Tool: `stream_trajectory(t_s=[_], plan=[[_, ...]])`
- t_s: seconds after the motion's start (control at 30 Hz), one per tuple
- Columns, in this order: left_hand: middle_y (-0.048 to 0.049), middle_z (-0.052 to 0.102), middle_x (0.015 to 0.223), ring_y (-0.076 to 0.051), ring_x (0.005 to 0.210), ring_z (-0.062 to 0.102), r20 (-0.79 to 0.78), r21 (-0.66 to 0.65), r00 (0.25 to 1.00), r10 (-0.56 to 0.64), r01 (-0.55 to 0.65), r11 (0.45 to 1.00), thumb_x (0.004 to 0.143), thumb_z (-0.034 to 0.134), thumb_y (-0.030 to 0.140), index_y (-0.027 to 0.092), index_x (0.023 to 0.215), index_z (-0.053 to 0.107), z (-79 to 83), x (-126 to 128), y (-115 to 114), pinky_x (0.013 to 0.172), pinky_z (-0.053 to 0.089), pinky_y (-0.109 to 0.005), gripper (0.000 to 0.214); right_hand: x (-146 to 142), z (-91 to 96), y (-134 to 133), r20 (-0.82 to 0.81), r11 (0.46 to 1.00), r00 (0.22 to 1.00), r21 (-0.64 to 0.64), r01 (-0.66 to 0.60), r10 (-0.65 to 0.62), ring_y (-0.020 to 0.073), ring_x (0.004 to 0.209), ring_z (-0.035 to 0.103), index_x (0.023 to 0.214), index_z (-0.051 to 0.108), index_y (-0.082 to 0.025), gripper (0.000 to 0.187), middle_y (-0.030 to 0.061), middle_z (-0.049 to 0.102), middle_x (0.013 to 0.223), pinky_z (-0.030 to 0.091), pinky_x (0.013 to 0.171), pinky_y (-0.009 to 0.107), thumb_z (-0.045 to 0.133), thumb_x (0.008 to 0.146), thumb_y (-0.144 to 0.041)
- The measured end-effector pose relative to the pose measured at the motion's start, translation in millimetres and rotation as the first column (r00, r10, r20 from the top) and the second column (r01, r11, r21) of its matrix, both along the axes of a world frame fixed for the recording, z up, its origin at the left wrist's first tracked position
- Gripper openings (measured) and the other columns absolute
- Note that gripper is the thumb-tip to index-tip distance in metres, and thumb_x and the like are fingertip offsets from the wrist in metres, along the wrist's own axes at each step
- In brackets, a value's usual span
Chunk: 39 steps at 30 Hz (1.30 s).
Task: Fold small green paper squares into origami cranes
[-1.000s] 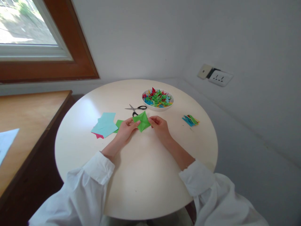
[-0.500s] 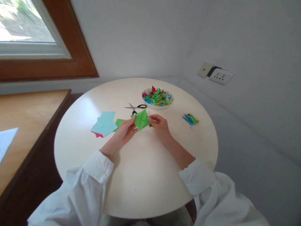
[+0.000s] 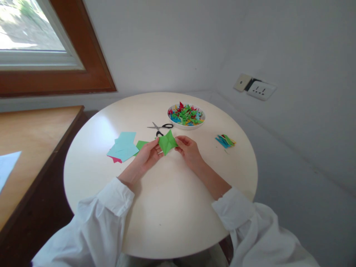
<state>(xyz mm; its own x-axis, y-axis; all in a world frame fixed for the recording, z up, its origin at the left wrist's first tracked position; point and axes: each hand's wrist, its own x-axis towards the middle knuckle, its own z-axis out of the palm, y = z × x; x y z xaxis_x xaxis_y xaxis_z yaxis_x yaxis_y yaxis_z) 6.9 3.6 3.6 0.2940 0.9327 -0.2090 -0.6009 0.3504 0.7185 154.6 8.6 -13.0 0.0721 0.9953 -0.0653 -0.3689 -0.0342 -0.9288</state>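
Note:
A creased green paper square (image 3: 167, 142) is held above the round table, its corners pointing up, down and to the sides. My left hand (image 3: 148, 152) pinches its left corner between thumb and fingers. At the opposite corner, my right hand (image 3: 189, 149) grips the paper with thumb and forefinger. Just behind the paper lie open scissors (image 3: 159, 127) with black handles. More green paper (image 3: 141, 144) rests on the table, partly hidden behind my left hand. Beside it, light blue paper sheets (image 3: 124, 145) overlap some pink paper (image 3: 115, 159).
A white oval bowl (image 3: 187, 127) full of small folded paper pieces in several colours stands at the back of the round white table (image 3: 172, 207). Narrow coloured paper strips (image 3: 226, 141) lie to the right. A wooden desk (image 3: 36, 129) is at the left.
The green paper's sides have drawn inward along the creases, so it looks more like a pointed star than a flat square. Both hands stay in nearly the same place.

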Motion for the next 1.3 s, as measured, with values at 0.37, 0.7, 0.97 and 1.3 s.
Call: stream_trajectory(t_s=[0.37, 0.7, 0.97, 1.3], plan=[[-0.0063, 0.066, 0.072, -0.013, 0.063, 0.060, -0.005, -0.066, 0.997, -0.077, 0.076, 0.995, 0.082, 0.051, 0.022, 0.013, 0.077, 0.063, 2.5, 0.1, -1.7, 0.066, 0.048, -0.025, 0.016, -0.5, 0.4, -0.5, -0.099, 0.994, 0.990, 0.045, -0.096, 0.100, 0.0121, 0.069, 0.059, 0.067, 0.065, -0.019, 0.025, -0.0015, 0.065, 0.070, 0.049, 0.073, 0.029, 0.077, 0.050, -0.034], [0.0031, 0.045, 0.051, -0.005, 0.047, 0.044, 0.006, 0.047, 1.000, 0.005, -0.005, 0.999, 0.077, 0.058, 0.017, 0.014, 0.057, 0.051, -4.7, -3.6, 4.3, 0.050, 0.039, -0.018, 0.021, 5.6, 3.7, -0.1, -0.073, 0.994, 0.993, 0.060, -0.093, 0.097, 0.0132, 0.074, 0.062, 0.068, 0.068, -0.020, 0.021, 0.0000, 0.069, 0.076, 0.050, 0.078, 0.031, 0.076, 0.053, -0.032], [-0.0004, 0.055, 0.058, -0.006, 0.053, 0.052, 0.054, -0.011, 0.999, 0.003, -0.002, 1.000, 0.080, 0.052, 0.014, 0.011, 0.068, 0.058, -2.7, -3.2, 3.5, 0.056, 0.045, -0.017, 0.013, 4.0, 5.0, -0.9, -0.042, 0.990, 0.993, 0.088, -0.107, 0.111, 0.0153, 0.077, 0.064, 0.078, 0.071, -0.022, 0.034, -0.0010, 0.071, 0.079, 0.047, 0.084, 0.036, 0.079, 0.045, -0.024], [-0.0037, 0.059, 0.061, -0.010, 0.055, 0.056, 0.040, -0.085, 0.998, 0.041, -0.038, 0.996, 0.086, 0.046, 0.023, 0.011, 0.072, 0.058, -0.3, -2.5, 2.8, 0.059, 0.050, -0.024, 0.023, 2.8, -0.1, -0.4, -0.038, 0.983, 0.988, 0.115, -0.144, 0.149, 0.0148, 0.076, 0.064, 0.078, 0.072, -0.020, 0.028, -0.0005, 0.072, 0.078, 0.047, 0.087, 0.038, 0.077, 0.051, -0.025]])
